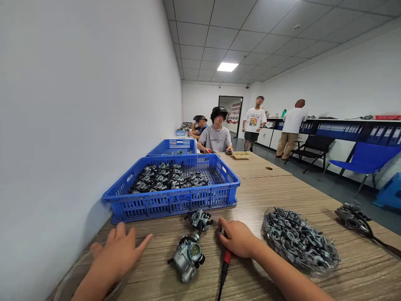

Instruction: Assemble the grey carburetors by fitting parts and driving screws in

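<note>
Head view: the left hand is spread wide, its grasp empty; whether it touches the table cannot be told. The right hand is curled around a red-and-black tool. Between the hands lie a nearer carburetor and a farther carburetor, the latter just before the blue crate.

On our desk, a crate of carburetors sits along the left edge, another crate behind; before the first lie two carburetors; right of them, a tool in our right hand; then a dish of parts; at the right edge, one carburetor; toward the near left corner, a bowl.
</note>
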Motion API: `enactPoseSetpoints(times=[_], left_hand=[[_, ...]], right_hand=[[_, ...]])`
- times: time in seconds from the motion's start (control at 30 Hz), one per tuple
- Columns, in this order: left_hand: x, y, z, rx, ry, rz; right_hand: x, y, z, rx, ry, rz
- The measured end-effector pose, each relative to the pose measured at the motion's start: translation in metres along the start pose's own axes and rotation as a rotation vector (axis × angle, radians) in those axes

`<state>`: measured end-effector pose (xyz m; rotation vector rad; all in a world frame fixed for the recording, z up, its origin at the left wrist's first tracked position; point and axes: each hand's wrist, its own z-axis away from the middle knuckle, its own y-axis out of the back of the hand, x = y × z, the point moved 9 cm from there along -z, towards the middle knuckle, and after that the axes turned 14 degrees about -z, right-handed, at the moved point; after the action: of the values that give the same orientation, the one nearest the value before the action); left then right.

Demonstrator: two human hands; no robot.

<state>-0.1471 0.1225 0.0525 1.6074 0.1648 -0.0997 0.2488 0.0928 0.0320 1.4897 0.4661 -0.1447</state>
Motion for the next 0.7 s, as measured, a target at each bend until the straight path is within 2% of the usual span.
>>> enactPoseSetpoints(times=[0.1, 0.13, 0.2, 0.3, 0.37, 0.5, 0.7], left_hand=[[0.055, 0.013, 0.018, 0.047, -0.289, 0.118], [0.069, 0.019, 0.025, 0.075, -0.379, 0.177], [0.083, 0.035, 0.036, 0.153, -0.479, 0.244], [0.083, 0.055, 0.039, 0.234, -0.462, 0.14], [0.075, 0.054, 0.034, 0.158, -0.388, 0.01], [0.054, 0.03, 0.028, -0.083, -0.274, -0.084], [0.055, 0.002, 0.037, -0.152, -0.436, 0.121]], right_hand=[[0.001, -0.001, -0.001, 0.0, 0.004, -0.002], [0.001, -0.001, -0.001, 0.0, 0.005, -0.002], [0.001, -0.001, -0.001, -0.002, 0.005, -0.002], [0.002, -0.001, -0.001, -0.002, 0.005, -0.004], [0.003, -0.002, -0.001, -0.001, 0.006, -0.005], [0.003, -0.002, -0.001, 0.001, 0.01, -0.007], [0.004, -0.002, -0.001, 0.0, 0.017, -0.015]])
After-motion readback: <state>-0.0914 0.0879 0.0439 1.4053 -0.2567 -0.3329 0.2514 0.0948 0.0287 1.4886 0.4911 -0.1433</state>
